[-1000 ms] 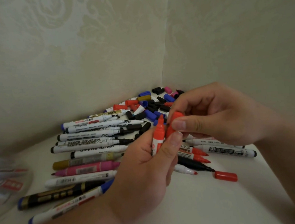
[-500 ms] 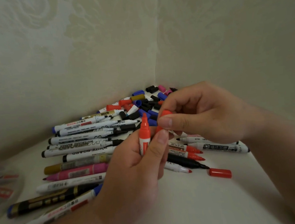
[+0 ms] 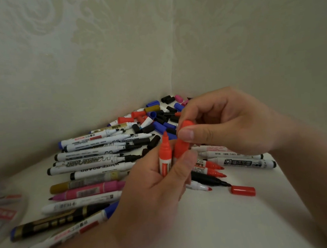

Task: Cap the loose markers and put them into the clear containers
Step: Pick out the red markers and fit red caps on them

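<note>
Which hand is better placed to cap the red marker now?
The right hand: it pinches the red cap just beside the bare tip of the red marker, which the left hand holds upright.

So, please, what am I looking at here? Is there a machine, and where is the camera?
There is no machine, only a person's two bare hands. The single camera sits on the person's head and looks down at them. The left hand grips an uncapped red marker, tip up. The right hand pinches a red cap beside that tip, not yet on it. On the white surface lie many markers, a heap of loose caps in the corner and, blurred at left, a clear container.
</note>
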Demonstrator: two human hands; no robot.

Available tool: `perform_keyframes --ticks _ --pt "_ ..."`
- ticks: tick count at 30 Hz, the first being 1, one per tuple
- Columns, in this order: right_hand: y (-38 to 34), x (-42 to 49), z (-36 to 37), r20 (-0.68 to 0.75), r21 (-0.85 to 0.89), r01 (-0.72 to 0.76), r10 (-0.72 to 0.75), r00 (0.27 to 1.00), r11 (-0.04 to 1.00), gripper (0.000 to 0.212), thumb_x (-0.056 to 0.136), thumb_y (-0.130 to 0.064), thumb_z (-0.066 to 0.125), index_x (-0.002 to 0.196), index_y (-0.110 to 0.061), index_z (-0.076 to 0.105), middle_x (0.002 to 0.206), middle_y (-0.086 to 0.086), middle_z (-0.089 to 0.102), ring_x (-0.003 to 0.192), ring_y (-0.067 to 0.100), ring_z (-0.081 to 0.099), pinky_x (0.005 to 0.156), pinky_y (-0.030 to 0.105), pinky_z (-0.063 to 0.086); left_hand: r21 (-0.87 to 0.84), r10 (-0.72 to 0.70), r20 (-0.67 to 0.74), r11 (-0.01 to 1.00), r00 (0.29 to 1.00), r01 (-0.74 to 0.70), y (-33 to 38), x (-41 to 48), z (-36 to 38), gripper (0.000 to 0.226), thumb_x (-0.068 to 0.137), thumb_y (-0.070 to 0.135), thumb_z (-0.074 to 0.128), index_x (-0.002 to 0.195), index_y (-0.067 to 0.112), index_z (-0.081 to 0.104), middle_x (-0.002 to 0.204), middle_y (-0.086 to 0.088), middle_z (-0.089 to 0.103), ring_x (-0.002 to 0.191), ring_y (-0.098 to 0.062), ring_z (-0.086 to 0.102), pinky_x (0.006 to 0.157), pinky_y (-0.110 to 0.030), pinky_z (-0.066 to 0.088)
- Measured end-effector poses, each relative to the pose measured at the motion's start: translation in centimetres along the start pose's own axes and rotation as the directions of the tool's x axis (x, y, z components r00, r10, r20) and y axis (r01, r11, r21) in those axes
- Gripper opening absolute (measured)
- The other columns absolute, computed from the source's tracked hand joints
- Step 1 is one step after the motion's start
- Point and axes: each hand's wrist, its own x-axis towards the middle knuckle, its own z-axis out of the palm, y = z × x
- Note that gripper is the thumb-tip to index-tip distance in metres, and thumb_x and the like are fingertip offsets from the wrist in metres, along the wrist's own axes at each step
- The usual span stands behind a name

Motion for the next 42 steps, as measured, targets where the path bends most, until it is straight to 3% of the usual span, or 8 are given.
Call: perform_keyframes --ticks 4,8,10,12,15,18,35,42 --pt "0.1 0.3 -0.8 -0.155 0.060 0.039 -0.029 0.987 0.997 0.016 0.090 -0.012 0.068 0.082 0.001 0.065 0.071 0.006 0.069 0.055 0.017 0.056 0.049 0.024 0.044 0.060 -0.030 -0.019 0.998 0.999 0.031 -0.1 -0.3 -0.2 0.014 0.091 0.042 0.066 0.103 0.040 0.072 0.067 0.001 0.066 0.057 -0.010 0.059 0.052 -0.019 0.047" --pt "0.5 0.6 -2.3 -0.240 0.207 -0.128 0.177 0.955 0.970 0.018 0.087 0.006 0.042 0.079 -0.003 0.056 0.073 0.023 0.064 0.058 0.031 0.059 0.051 0.035 0.052 -0.004 -0.016 -0.057 1.000 0.998 0.016 0.1 -0.3 -0.2 0.015 0.091 0.045 0.062 0.103 0.037 0.067 0.082 -0.007 0.073 0.071 -0.019 0.071 0.063 -0.026 0.055" --pt "0.7 0.3 -2.6 -0.189 -0.164 -0.362 0.331 0.925 0.918 0.025 0.089 0.011 0.040 0.084 -0.008 0.056 0.065 0.006 0.065 0.051 0.019 0.057 0.047 0.025 0.048 0.013 0.000 -0.101 1.000 0.995 0.001 0.5 -0.1 0.0 0.020 0.092 0.046 0.053 0.103 0.031 0.060 0.069 -0.007 0.064 0.059 -0.022 0.063 0.054 -0.037 0.051" --pt "0.7 0.2 -2.5 -0.070 -0.599 -0.409 0.465 0.883 0.688 0.020 0.092 -0.002 0.054 0.088 -0.019 0.063 0.059 -0.018 0.061 0.049 -0.001 0.054 0.046 0.011 0.039 -0.051 -0.025 -0.138 0.999 0.990 0.018 0.6 0.1 0.2 0.025 0.099 0.042 0.052 0.106 0.018 0.056 0.061 -0.017 0.044 0.050 -0.028 0.041 0.048 -0.042 0.039" --pt "0.4 0.2 -1.7 0.014 -0.809 -0.349 0.609 0.793 0.473 0.016 0.087 -0.040 0.073 0.099 -0.034 0.065 0.069 -0.021 0.057 0.061 -0.011 0.053 0.049 0.009 0.037 -0.149 -0.139 -0.177 0.982 0.974 0.113 0.8 0.1 0.3 0.032 0.090 0.033 0.058 0.102 0.004 0.055 0.061 -0.019 0.030 0.053 -0.030 0.023 0.047 -0.041 0.023" --pt "0.3 0.3 -1.2 -0.009 -0.858 -0.354 0.679 0.734 0.372 0.033 0.083 -0.051 0.074 0.112 -0.037 0.064 0.084 -0.019 0.052 0.074 -0.003 0.051 0.059 0.012 0.033 -0.005 -0.150 -0.166 0.989 0.975 0.151 0.8 -0.1 0.0 0.031 0.079 0.046 0.061 0.082 0.015 0.064 0.057 -0.012 0.051 0.052 -0.026 0.045 0.049 -0.036 0.041" --pt "1.8 1.5 0.3 -0.095 -0.915 -0.285 0.533 0.841 0.287 0.030 0.075 -0.045 0.072 0.072 -0.017 0.060 0.061 -0.002 0.052 0.054 0.013 0.046 0.051 0.028 0.040 -0.037 -0.303 -0.089 0.953 0.949 0.301 1.1 0.2 0.0 0.012 0.097 0.022 0.059 0.087 0.017 0.066 0.064 -0.006 0.064 0.059 -0.021 0.062 0.052 -0.026 0.053" --pt "1.5 1.5 -0.3 -0.097 -0.827 -0.362 0.524 0.846 0.431 0.024 0.079 -0.041 0.073 0.073 -0.018 0.071 0.054 -0.003 0.056 0.046 0.005 0.047 0.048 0.020 0.042 -0.013 -0.296 -0.104 0.955 0.949 0.296 1.0 0.2 0.0 0.014 0.098 0.027 0.057 0.088 0.024 0.067 0.066 -0.003 0.067 0.064 -0.020 0.066 0.064 -0.033 0.058"
